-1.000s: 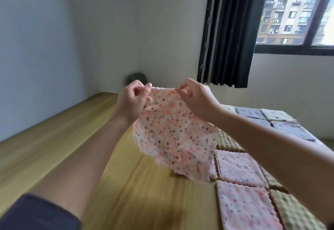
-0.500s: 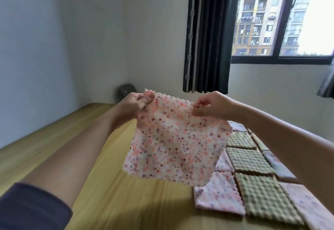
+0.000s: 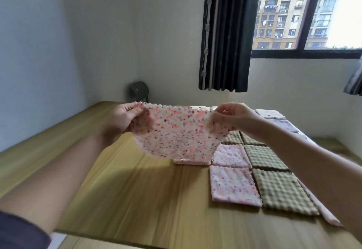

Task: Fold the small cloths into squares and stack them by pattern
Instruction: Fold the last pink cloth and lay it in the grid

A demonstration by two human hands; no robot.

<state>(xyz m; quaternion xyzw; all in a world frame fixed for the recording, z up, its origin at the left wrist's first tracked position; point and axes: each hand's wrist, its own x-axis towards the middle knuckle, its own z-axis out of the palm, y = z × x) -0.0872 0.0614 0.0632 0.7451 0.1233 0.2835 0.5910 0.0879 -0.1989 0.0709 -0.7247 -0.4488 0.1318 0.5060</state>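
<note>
While it hangs spread above the counter [image 3: 137, 190], the pink cloth [image 3: 176, 135] is held by its top corners, the fingers of the left hand [image 3: 121, 119] and right hand [image 3: 233, 117] each pinching one. Folded pink squares [image 3: 234, 185] and green checked squares [image 3: 282, 190] lie in touching rows on the counter's right side.

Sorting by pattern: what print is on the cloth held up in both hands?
The cloth: white with pink and purple speckles; head view.
</note>
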